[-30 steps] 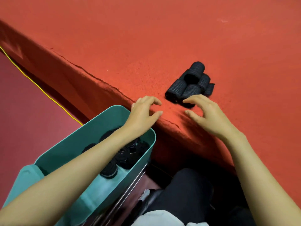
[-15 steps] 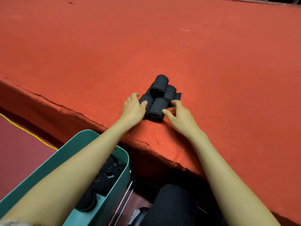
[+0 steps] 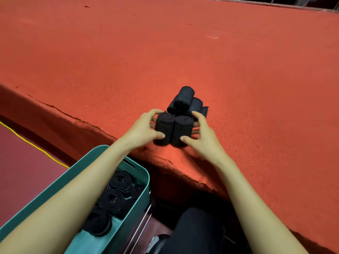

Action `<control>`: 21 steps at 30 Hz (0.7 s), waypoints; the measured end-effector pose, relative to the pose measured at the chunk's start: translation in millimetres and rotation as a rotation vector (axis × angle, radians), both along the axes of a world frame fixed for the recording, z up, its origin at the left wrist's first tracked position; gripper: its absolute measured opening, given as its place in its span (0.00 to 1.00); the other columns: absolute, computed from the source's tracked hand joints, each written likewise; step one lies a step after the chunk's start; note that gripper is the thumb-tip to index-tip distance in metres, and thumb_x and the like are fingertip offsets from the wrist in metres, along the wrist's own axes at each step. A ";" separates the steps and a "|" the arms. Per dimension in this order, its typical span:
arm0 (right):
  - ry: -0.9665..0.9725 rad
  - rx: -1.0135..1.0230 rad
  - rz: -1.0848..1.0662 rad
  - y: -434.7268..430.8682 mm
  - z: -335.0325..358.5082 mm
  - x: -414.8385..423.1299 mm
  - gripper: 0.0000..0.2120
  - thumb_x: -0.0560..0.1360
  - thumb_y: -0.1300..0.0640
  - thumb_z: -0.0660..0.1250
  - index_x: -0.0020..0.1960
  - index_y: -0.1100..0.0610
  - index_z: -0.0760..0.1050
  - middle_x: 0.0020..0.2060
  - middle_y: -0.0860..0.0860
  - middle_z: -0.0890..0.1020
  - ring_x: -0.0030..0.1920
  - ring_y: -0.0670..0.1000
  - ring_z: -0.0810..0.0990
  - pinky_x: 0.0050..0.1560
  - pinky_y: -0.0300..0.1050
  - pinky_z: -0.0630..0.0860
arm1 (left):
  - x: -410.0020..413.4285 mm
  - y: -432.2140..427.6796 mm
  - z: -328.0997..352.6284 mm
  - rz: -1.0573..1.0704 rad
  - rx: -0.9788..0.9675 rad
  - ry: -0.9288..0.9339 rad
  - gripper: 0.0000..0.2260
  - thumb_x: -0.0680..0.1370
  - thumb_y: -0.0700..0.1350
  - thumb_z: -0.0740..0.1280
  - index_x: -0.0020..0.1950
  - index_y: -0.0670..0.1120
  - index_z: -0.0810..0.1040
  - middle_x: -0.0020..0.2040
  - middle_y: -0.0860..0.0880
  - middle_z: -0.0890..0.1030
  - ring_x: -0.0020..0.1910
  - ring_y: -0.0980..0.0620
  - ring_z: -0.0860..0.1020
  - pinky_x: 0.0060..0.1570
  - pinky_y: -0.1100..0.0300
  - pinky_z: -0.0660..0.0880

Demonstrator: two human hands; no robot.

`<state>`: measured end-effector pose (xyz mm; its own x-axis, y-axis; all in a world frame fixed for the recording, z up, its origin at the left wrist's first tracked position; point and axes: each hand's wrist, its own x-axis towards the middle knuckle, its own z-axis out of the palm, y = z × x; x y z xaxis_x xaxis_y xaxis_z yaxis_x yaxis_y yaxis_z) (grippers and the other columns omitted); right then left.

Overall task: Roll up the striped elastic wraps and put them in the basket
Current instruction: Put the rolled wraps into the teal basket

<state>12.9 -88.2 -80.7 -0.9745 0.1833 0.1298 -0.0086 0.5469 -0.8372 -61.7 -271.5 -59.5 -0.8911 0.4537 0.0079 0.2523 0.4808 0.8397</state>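
Head view: the teal basket (image 3: 136, 202) sits at lower left, below the near edge of the red surface (image 3: 238, 70). It holds several dark rolled wraps (image 3: 113, 198) lying coil-end up. Up and to the right of the basket, at the surface's edge, the left hand (image 3: 143, 130) curls round one dark roll (image 3: 164, 125). The right hand (image 3: 203, 138) curls round a second roll (image 3: 183, 128). The two rolls touch side by side (whether they rest on the surface I cannot tell). Just beyond them, farther from the basket, a small stack of striped rolls (image 3: 183, 98) lies on the surface, thin pale stripes showing. Left of the basket a yellow line (image 3: 27, 143) crosses the darker floor (image 3: 27, 171). To the basket's right is a dark-trousered leg (image 3: 194, 231).
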 end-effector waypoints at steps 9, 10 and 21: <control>0.075 0.348 0.231 -4.2 14.2 22.4 0.28 0.68 0.63 0.72 0.66 0.51 0.70 0.56 0.48 0.72 0.58 0.49 0.72 0.60 0.45 0.70 | 32.5 -24.3 -2.9 -0.147 -0.062 0.326 0.21 0.70 0.42 0.73 0.59 0.53 0.71 0.57 0.55 0.76 0.57 0.56 0.74 0.51 0.54 0.76; 0.096 0.351 0.239 -7.0 15.0 23.9 0.26 0.68 0.64 0.71 0.64 0.52 0.71 0.57 0.48 0.71 0.58 0.49 0.73 0.60 0.46 0.71 | 35.2 -27.1 -1.8 -0.145 -0.071 0.349 0.20 0.70 0.42 0.73 0.59 0.52 0.71 0.57 0.55 0.76 0.57 0.56 0.74 0.52 0.56 0.75; 0.208 0.179 0.319 -83.3 15.7 26.6 0.21 0.69 0.64 0.71 0.59 0.56 0.72 0.52 0.49 0.72 0.51 0.43 0.70 0.51 0.35 0.71 | 79.1 -134.8 -7.5 0.144 -0.131 0.285 0.19 0.68 0.47 0.72 0.53 0.51 0.68 0.49 0.53 0.76 0.46 0.50 0.75 0.46 0.55 0.70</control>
<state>39.5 -171.5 -65.0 -0.9284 -0.1669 0.3320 -0.3599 0.6263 -0.6915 17.5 -406.3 -67.0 -0.9164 0.3371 0.2158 0.3896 0.6280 0.6736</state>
